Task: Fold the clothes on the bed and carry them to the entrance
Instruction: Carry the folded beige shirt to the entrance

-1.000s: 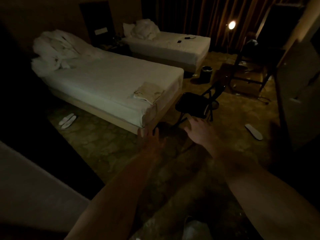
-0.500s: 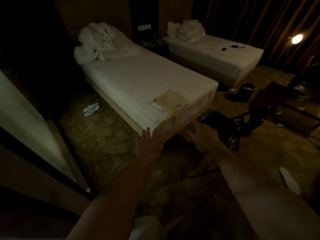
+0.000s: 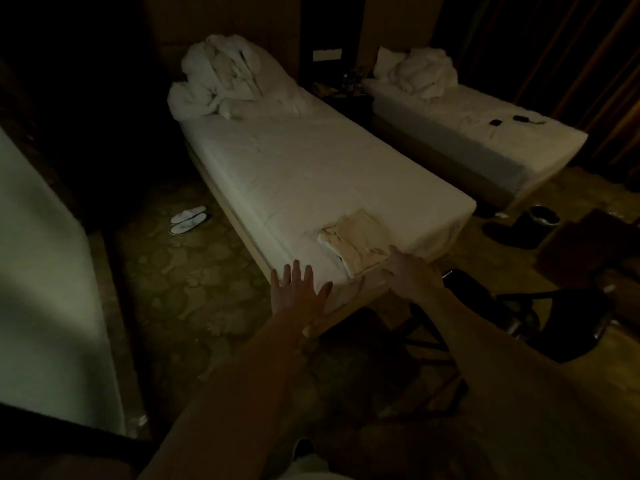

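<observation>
A folded beige garment (image 3: 355,240) lies at the near corner of the white bed (image 3: 298,161). My left hand (image 3: 298,292) reaches out with fingers spread, just in front of the bed's near corner and left of the garment. My right hand (image 3: 412,275) is stretched forward with relaxed fingers, its fingertips at the garment's right edge. Neither hand holds anything. The room is dim.
A crumpled white duvet (image 3: 228,81) is piled at the bed's head. A second bed (image 3: 478,129) stands to the right. White slippers (image 3: 188,220) lie on the floor left of the bed. A black chair (image 3: 519,317) and a black bin (image 3: 540,223) stand right.
The view has swung right-to-left and closer to the bed. Both hands have advanced toward the bed's near corner; the right hand now reaches the garment's edge.
</observation>
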Action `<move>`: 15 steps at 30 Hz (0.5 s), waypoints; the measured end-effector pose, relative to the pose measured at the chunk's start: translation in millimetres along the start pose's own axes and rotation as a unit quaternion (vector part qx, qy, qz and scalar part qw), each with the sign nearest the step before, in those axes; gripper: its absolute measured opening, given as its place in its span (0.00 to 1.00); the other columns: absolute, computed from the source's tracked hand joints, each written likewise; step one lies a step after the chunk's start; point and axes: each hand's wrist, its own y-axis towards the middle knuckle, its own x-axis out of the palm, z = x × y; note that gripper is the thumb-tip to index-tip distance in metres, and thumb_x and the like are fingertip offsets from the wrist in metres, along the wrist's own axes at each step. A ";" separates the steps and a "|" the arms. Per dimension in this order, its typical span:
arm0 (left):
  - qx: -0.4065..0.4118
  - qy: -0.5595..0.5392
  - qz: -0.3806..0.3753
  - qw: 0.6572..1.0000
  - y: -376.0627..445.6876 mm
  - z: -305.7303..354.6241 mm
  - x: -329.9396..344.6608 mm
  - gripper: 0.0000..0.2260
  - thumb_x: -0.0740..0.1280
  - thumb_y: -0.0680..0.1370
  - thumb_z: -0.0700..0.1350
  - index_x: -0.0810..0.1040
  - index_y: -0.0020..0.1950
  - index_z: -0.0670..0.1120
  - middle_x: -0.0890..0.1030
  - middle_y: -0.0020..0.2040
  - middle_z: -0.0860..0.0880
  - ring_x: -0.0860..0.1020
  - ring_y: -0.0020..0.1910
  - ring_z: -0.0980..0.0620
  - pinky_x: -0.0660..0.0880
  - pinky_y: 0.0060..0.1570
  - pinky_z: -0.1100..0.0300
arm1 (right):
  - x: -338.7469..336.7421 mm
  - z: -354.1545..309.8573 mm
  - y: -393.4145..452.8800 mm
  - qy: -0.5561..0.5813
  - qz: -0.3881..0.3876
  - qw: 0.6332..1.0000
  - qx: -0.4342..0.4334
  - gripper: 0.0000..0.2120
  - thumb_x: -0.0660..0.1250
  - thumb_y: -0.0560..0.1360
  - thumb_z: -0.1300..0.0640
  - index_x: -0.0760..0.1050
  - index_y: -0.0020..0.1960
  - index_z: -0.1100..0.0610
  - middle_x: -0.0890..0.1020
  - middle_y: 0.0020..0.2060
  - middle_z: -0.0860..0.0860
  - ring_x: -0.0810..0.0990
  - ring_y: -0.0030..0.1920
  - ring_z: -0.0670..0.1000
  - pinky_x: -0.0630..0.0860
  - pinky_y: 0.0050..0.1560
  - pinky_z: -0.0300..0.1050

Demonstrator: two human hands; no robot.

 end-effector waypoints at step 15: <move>-0.080 -0.005 -0.045 0.996 180.8 32.8 19.0 0.37 0.43 0.77 0.70 0.52 0.79 0.49 0.51 0.80 0.44 0.51 0.78 0.42 0.47 0.75 0.40 | -20.6 22.6 212.5 -0.049 -0.057 0.997 -0.030 0.33 0.54 0.78 0.38 0.49 0.79 0.47 0.66 0.74 0.54 0.67 0.71 0.58 0.63 0.68 0.60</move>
